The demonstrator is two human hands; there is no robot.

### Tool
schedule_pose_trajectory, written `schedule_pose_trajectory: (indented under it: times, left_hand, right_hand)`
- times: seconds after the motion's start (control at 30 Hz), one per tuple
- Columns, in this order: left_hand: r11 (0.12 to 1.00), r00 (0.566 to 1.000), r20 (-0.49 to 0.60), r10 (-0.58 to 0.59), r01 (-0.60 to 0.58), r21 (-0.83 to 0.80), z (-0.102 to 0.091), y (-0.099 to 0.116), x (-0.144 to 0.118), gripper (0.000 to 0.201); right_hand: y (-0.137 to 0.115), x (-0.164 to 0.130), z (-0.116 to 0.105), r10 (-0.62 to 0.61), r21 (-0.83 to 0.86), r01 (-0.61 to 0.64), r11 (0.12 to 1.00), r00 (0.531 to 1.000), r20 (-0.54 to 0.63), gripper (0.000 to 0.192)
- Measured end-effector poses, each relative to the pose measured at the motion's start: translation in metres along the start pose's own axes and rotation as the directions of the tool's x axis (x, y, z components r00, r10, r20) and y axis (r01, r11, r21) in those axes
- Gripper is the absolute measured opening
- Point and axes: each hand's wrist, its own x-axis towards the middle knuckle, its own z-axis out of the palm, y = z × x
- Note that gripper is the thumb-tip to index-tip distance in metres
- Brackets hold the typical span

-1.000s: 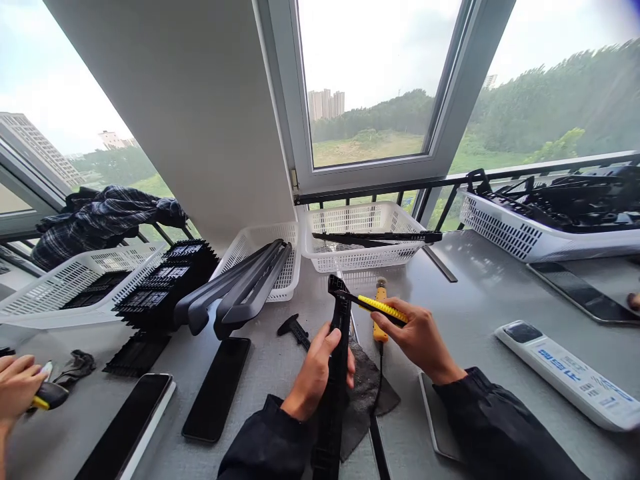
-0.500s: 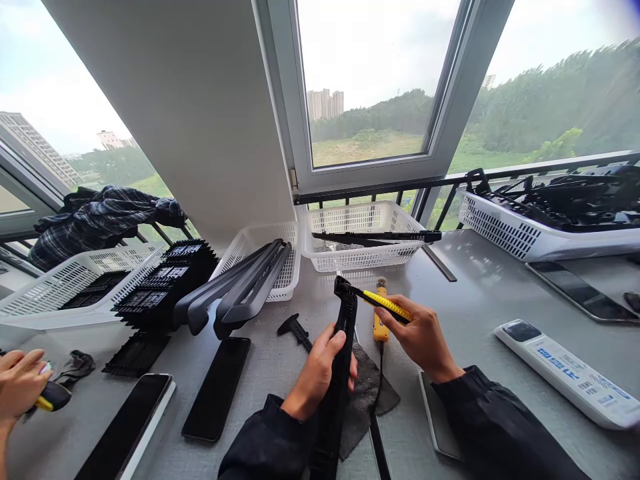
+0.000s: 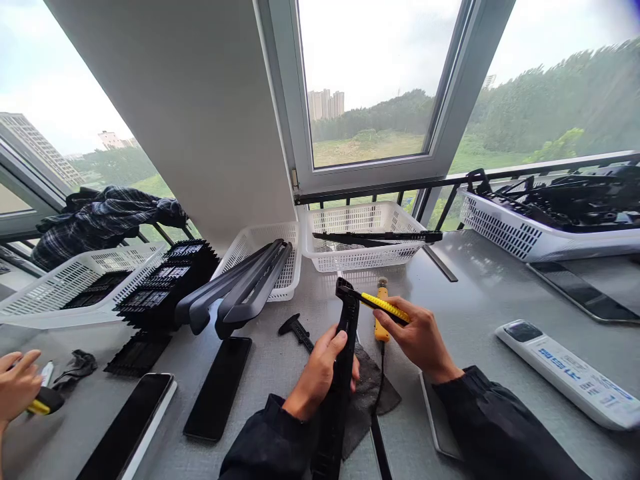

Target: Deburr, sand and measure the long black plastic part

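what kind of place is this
Probably a small workshop for trimming plastic parts, set up by a window: white baskets of black parts, a part held in the left hand, a yellow knife in the right hand.

White mesh baskets [image 3: 363, 220], stacked black trays [image 3: 167, 277], dark phones [image 3: 217, 388], a remote [image 3: 570, 373], plaid cloth [image 3: 100, 217].

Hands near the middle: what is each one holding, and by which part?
The left hand grips a long black plastic part around its middle. The right hand holds a yellow utility knife by its handle, tip at the part's top end.
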Motion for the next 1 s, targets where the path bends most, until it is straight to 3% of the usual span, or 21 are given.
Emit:
schedule_pose_trajectory:
  times: [0.13, 0.27, 0.43, 0.57, 1.0]
  left_hand:
    - [1.0, 1.0, 0.008, 0.009, -0.008, -0.005, -0.0003, -0.0005, 0.0, 0.062]
    - [1.0, 1.0, 0.0, 0.005, -0.005, 0.0, 0.0005, 0.0016, -0.0011, 0.06]
    - [1.0, 1.0, -0.012, 0.013, -0.013, -0.014, 0.0013, 0.0028, -0.0008, 0.059]
    - [0.999, 1.0, -0.018, 0.024, -0.025, -0.024, 0.0003, 0.0008, 0.0003, 0.06]
    - [0.995, 0.995, -0.08, 0.053, -0.059, -0.085, -0.0002, 0.0059, -0.0021, 0.059]
  right_hand:
    - [0.0019, 0.0011, -0.0007, 0.009, 0.003, -0.009, 1.0, 0.998, -0.055, 0.031]
    - [0.0018, 0.0014, -0.001, -0.026, 0.012, 0.026, 1.0, 1.0, 0.004, 0.028]
    - [0.0024, 0.0023, -0.0014, 0.0, -0.002, 0.0, 1.0, 0.999, -0.045, 0.028]
    - [0.0035, 0.0034, -0.0038, 0.003, 0.013, -0.003, 1.0, 1.0, 0.009, 0.028]
    - [0.0012, 0.0039, -0.0071, 0.032, -0.021, -0.032, 0.999, 0.999, -0.001, 0.03]
